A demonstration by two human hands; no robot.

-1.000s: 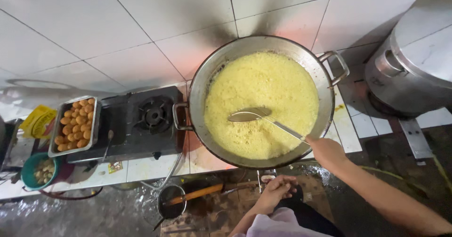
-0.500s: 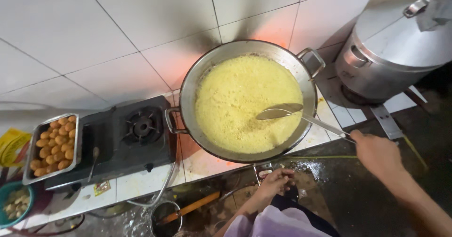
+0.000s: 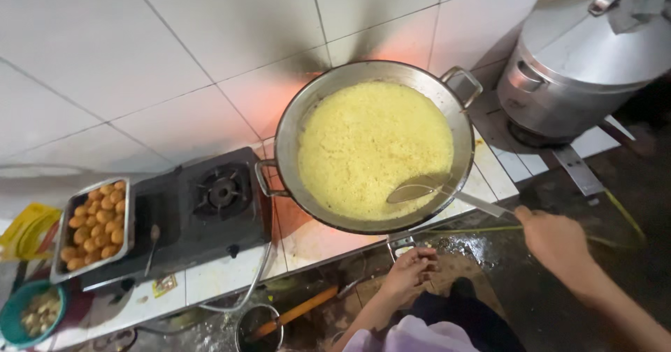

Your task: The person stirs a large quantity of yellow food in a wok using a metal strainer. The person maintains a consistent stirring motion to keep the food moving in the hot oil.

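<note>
Head view, looking down at a white-tiled counter (image 3: 231,275) against a white tiled wall.

Big steel wok (image 3: 293,114) w/ two loop handles sits on the counter's right half, orange glow on the tiles beside and under it. Filled nearly to the rim w/ yellow grainy rice (image 3: 374,146), surface flat and even. Long metal ladle (image 3: 412,190) lies w/ its bowl on the rice at the near right edge; shaft runs out over the rim twd the right hand.

Right hand (image 3: 556,243): fingers curled tight round the ladle's handle end, fist-like grip, off the counter's front edge. Left hand (image 3: 409,271): lower, below the wok at the counter front, fingers bent and bunched at a small metal fitting there; can't tell if it actually pinches anything.

Other stuff: black single-burner gas stove (image 3: 210,205) left of the wok, unlit. Steel tray (image 3: 63,264) of round golden-brown fried balls (image 3: 98,223) further left, a spoon (image 3: 152,243) just beside it. Teal bowl (image 3: 17,313) w/ pale bits at far left bottom, yellow plastic item (image 3: 24,230) above it. Large lidded steel pot (image 3: 587,65) at top right. Small flat packet (image 3: 164,285), yellowish, rectangular, on the tile in front of the stove; print too small to tell. Below the counter a small dark pot (image 3: 255,327) w/ an orange-handled tool (image 3: 297,311).
</note>
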